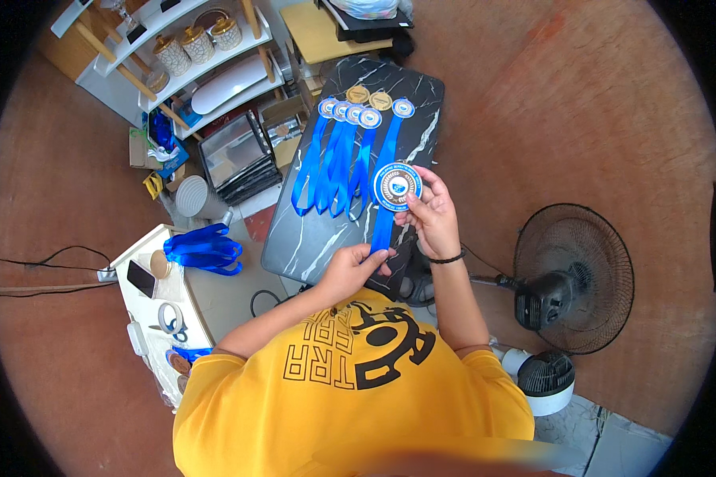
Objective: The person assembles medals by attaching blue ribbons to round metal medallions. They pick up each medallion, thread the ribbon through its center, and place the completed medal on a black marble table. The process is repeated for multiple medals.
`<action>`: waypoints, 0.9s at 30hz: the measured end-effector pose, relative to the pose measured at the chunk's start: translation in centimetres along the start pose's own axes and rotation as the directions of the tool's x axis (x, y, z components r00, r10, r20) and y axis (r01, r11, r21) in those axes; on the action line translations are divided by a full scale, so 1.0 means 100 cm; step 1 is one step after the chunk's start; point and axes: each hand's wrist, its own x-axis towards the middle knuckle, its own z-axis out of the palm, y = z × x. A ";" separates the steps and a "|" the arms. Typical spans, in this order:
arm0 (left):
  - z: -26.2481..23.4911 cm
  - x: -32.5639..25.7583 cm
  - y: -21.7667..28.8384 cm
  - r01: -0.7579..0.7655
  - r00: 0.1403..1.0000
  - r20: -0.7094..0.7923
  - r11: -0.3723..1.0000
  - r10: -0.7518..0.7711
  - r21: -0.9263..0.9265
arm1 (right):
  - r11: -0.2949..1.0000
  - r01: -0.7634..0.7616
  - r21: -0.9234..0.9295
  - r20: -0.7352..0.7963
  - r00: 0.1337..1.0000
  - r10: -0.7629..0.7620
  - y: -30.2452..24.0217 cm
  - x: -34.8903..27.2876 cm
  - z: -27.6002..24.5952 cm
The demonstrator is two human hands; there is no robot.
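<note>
A person in a yellow shirt [390,413] is working over a black marbled table [294,242], and both hands are occupied. The right hand [436,216] is holding a large round medal [396,188] near its lower right edge, with the thumb lying across the front face and the other fingers staying partly hidden behind. This medal is showing its blue and white ring toward the camera, and it is being held above the right part of the table. The left hand [356,269] is pinching the blue ribbon [383,230] below the medal between thumb and fingers, so the grip is narrow. Farther up the table, four smaller-looking medals [369,118] are lying in an overlapping row, and their blue ribbons [338,171] are stretching toward the person. One separate medal [403,107] is lying to the right of this row, while two gold discs [380,101] are resting just beyond. At the left, a white side table [201,306] is carrying a dark phone [141,278], a tape roll [170,318] and a ribbon bundle [205,248]. A black fan [574,278] is standing at the right.
</note>
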 end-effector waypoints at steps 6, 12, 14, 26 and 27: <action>-0.009 0.010 -0.013 0.112 0.992 0.060 0.990 -0.108 -0.082 | 0.998 0.027 -0.054 -0.073 0.997 -0.031 0.028 0.049 -0.031; -0.025 0.039 -0.038 0.236 0.971 0.047 0.967 -0.233 -0.098 | 0.970 -0.187 -0.158 -0.332 0.935 0.126 0.074 0.158 -0.090; -0.032 0.053 -0.047 0.268 0.963 0.041 0.952 -0.265 -0.150 | 0.928 -0.306 -0.213 -0.415 0.888 0.198 0.092 0.200 -0.110; -0.074 0.155 -0.068 0.350 0.930 -0.003 0.888 -0.367 -0.299 | 0.802 -0.500 -0.326 -0.643 0.739 0.199 0.170 0.360 -0.167; -0.077 0.160 -0.069 0.348 0.930 -0.008 0.890 -0.366 -0.296 | 0.788 -0.508 -0.348 -0.647 0.739 0.191 0.172 0.364 -0.167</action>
